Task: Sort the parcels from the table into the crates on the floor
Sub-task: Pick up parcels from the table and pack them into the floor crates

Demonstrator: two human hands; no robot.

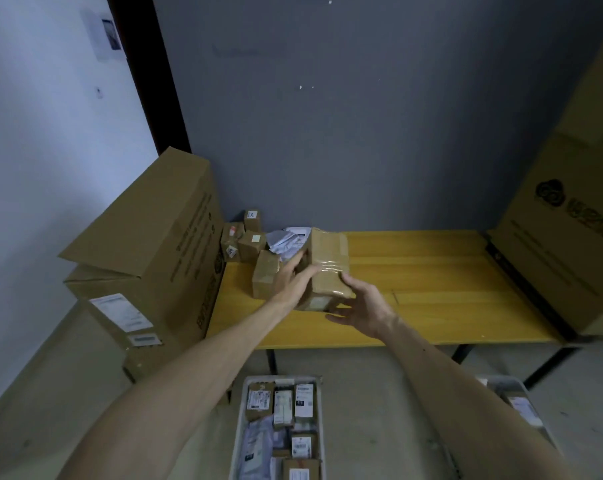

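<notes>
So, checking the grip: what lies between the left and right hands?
Head view: a taped brown cardboard parcel, left hand and right hand on opposite sides of it.

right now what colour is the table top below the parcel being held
Yellow with wood grain, the table top below the held parcel; head view shows it best.
</notes>
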